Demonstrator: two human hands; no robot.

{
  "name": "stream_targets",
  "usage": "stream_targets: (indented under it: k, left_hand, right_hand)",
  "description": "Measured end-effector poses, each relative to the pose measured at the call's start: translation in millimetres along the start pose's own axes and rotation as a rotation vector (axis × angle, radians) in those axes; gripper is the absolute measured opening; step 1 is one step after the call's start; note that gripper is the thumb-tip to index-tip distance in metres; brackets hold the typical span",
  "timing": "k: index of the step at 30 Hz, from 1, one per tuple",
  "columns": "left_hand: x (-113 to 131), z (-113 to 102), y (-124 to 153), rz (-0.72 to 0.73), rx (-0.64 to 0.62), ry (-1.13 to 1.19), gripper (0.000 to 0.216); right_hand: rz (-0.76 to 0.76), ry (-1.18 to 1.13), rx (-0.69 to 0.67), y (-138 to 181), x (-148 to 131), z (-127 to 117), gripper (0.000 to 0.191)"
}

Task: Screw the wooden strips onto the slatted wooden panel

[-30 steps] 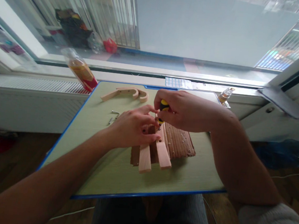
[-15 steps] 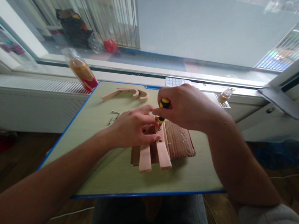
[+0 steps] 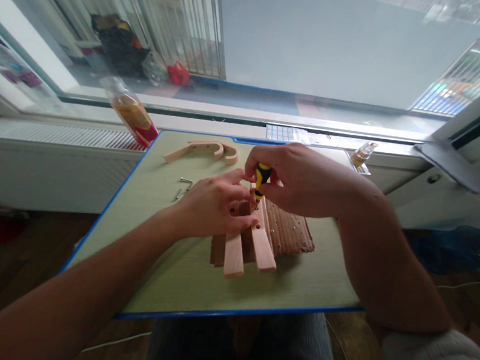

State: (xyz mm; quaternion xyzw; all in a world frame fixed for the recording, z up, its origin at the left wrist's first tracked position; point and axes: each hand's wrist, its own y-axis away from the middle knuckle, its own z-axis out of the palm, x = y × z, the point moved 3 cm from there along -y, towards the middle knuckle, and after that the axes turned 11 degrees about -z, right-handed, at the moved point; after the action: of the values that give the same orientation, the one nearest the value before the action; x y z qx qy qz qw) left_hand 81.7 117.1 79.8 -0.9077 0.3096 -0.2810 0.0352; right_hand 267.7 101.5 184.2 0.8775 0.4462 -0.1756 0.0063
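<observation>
My right hand (image 3: 295, 177) is closed around a short yellow-and-black screwdriver (image 3: 262, 174), held nearly upright. Its tip meets the right one of two light wooden strips (image 3: 264, 251) at a small metal screw, whose head is hard to make out. My left hand (image 3: 216, 205) grips the strips from the left, thumb pressed on the right strip near a dark hole and fingers reaching across the far part. The left strip (image 3: 234, 256) lies alongside. Beneath both is a piece of brown corrugated cardboard (image 3: 289, 230) with several small metal bits on it.
Two curved wooden pieces (image 3: 209, 146) lie at the back of the blue-edged table (image 3: 161, 291). An L-shaped hex key (image 3: 186, 181) and a screw (image 3: 178, 194) are left of my left hand. A drink bottle (image 3: 133, 116) stands behind the left corner, a small glass bottle (image 3: 363, 153) behind the right.
My right hand has rotated with the screwdriver, its knuckles dropping slightly and the handle tilting a little. My left hand and the wooden strips stay in place.
</observation>
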Motion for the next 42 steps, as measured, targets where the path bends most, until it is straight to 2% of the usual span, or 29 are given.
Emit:
stream_targets:
  k: [3, 8, 23, 33, 39, 42]
  left_hand:
    - [0.1, 0.1, 0.1, 0.0, 0.008, -0.002, 0.02]
    - [0.2, 0.0, -0.8, 0.012, -0.016, 0.02, 0.02]
    - [-1.5, 0.7, -0.8, 0.015, -0.029, 0.023, 0.017]
    - [-3.7, 2.2, -1.0, 0.017, -0.005, 0.007, 0.021]
    - [-2.4, 2.0, -0.3, -0.002, -0.013, 0.012, 0.021]
    - [-2.2, 1.5, -0.4, 0.01, -0.011, 0.02, 0.02]
  right_hand:
    - [0.024, 0.015, 0.021, -0.6, -0.3, -0.2, 0.032]
    - [0.064, 0.091, 0.023, -1.6, -0.5, 0.1, 0.017]
    - [0.192, 0.223, 0.031, -3.3, 9.9, 7.5, 0.025]
    - [0.002, -0.026, -0.103, 1.2, 3.1, -1.2, 0.018]
    - [0.012, 0.027, -0.022, 1.5, 3.8, -3.0, 0.024]
    - [0.03, 0.086, 0.006, 1.7, 4.9, -2.2, 0.02]
